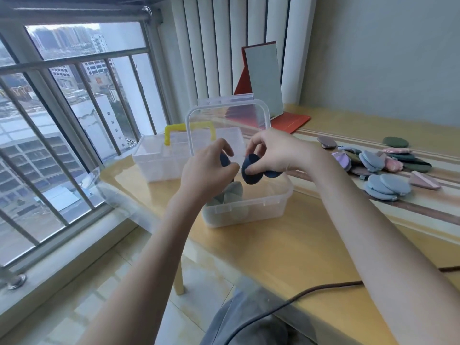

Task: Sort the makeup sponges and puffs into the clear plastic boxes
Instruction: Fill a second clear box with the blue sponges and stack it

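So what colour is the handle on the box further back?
Yellow. The handle on the far clear box shows best in the head view.

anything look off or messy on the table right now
Nothing looks damaged or spilled. The unsorted puffs lie in a loose, overlapping heap on the table to the right, and a dark cable trails across its near edge. The open box sits upright, with pale puffs inside.

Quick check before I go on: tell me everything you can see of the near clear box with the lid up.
The near clear box is translucent plastic, rounded at the corners, standing on the wooden table. Its hinged lid stands upright at the back. Grey puffs lie inside. Both hands hold dark blue puffs just above its opening; neither hand touches the box.
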Demonstrator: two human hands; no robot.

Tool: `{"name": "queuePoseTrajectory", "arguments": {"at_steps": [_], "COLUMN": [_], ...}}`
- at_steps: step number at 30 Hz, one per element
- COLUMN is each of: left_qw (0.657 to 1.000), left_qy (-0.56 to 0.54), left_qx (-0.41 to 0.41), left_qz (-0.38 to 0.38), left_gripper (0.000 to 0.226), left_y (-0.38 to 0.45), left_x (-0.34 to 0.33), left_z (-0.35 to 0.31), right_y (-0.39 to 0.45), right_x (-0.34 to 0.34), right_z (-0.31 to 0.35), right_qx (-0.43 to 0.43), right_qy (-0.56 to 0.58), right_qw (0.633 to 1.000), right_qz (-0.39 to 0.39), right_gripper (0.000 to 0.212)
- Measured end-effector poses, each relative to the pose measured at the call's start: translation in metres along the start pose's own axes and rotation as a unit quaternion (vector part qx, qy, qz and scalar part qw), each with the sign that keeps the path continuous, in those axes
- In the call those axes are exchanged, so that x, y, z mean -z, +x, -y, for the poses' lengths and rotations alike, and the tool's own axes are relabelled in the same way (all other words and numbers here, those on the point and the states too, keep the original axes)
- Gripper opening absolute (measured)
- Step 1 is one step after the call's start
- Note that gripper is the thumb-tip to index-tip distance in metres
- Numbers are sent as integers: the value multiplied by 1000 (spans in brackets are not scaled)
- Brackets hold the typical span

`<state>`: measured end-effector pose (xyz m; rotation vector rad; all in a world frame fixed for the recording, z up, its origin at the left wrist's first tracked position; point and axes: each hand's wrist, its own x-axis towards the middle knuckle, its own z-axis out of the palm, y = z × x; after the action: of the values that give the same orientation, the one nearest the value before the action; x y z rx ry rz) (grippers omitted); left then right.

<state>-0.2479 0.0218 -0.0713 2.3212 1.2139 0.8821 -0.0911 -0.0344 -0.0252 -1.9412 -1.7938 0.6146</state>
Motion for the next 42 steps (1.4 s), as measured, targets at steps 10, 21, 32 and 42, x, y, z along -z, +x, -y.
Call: {"name": "queuePoseTrajectory", "arguments": {"at_steps": [10,21,32,42], "left_qw": [997,995,986,986], "left_qy": [70,83,149,152], "left_qx": [17,-15,-45,-33], "left_qz": [-7,56,64,66], "left_gripper": [14,21,28,34], "left_y": [-1,-1,-2,-1], "left_x": [-2,-1,-3,-4], "left_z": [-1,1,1,0], "right_y": [13,15,9,-1], "right_x": [-36,-35,-21,0], "right_z": [5,0,-3,-8], "right_qx": [10,20,21,-9], "right_qy": [-145,-97,63,205], "right_qw": [987,990,997,976], "right_qz": [-67,-97,-28,69], "right_gripper": [36,12,24,36]}}
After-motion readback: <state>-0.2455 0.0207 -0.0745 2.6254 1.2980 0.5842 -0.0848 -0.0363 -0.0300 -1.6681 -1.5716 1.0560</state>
